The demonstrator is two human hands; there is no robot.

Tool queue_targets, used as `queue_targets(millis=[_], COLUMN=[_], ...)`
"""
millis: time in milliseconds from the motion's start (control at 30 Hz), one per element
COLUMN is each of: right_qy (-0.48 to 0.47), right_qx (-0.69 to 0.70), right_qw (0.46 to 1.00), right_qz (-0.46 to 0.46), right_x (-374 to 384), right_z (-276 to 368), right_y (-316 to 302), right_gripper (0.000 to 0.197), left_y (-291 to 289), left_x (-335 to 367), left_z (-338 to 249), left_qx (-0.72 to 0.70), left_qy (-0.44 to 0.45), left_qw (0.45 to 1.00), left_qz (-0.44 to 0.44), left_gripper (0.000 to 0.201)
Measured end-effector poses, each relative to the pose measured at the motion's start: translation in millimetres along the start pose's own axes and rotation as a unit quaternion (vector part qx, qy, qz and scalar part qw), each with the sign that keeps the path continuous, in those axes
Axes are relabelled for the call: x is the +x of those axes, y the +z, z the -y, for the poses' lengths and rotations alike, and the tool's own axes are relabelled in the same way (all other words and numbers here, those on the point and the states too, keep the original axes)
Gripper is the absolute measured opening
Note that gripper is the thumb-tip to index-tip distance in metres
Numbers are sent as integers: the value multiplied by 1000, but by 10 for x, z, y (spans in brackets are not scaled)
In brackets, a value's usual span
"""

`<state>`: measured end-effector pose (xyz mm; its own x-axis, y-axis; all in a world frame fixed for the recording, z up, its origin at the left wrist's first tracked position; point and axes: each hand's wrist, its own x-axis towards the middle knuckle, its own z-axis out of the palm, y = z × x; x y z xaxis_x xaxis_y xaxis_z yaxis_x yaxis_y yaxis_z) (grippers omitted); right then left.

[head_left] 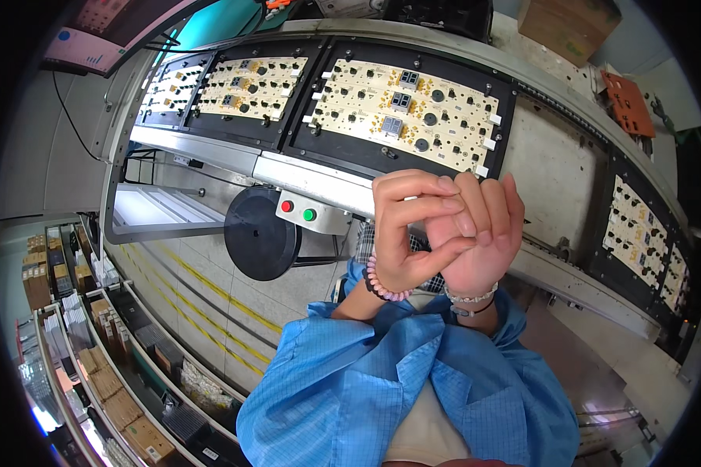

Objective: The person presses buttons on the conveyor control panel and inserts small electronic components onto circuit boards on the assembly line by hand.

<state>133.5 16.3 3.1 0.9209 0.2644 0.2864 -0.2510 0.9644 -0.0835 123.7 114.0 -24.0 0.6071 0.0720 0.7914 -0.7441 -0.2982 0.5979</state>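
My left hand [401,226] and my right hand [487,245] are raised together in front of my chest, by the near edge of the conveyor. The left fingers and thumb are curled against the right hand's fingers and palm. My right palm is turned up into view, its fingers half bent and no object visible in it. A pink-and-dark coiled band [380,282] circles my left wrist; a beaded bracelet [471,297] and a dark band are on the right. Just beyond my hands lies a cream circuit board panel [366,101] with black parts, set in a black tray [308,128].
More board panels [245,87] lie along the conveyor [319,173] to the left, and another [637,226] to the right. Red and green buttons sit on a control box [319,218] above a round black stool [261,233]. Shelves of boxes [105,366] stand at lower left.
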Motion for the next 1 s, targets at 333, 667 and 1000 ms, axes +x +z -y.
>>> queue_targets(millis=[333, 667, 1000], right_qy=[16, 9, 0], right_qx=[-2, -38, -119], right_qw=[997, 994, 979], right_qz=[-76, -103, -168], right_x=[-36, -26, 15], right_z=[-158, -307, -333], right_y=[-32, -90, -95], right_gripper=[58, 59, 58], left_y=[-95, -185, -214], left_x=[52, 64, 58], left_z=[37, 92, 175], left_qx=[-24, -24, -30], left_qy=[-3, -2, 13], left_qw=[1000, 1000, 999], left_qz=[-2, 8, 28], left_gripper=[40, 29, 27])
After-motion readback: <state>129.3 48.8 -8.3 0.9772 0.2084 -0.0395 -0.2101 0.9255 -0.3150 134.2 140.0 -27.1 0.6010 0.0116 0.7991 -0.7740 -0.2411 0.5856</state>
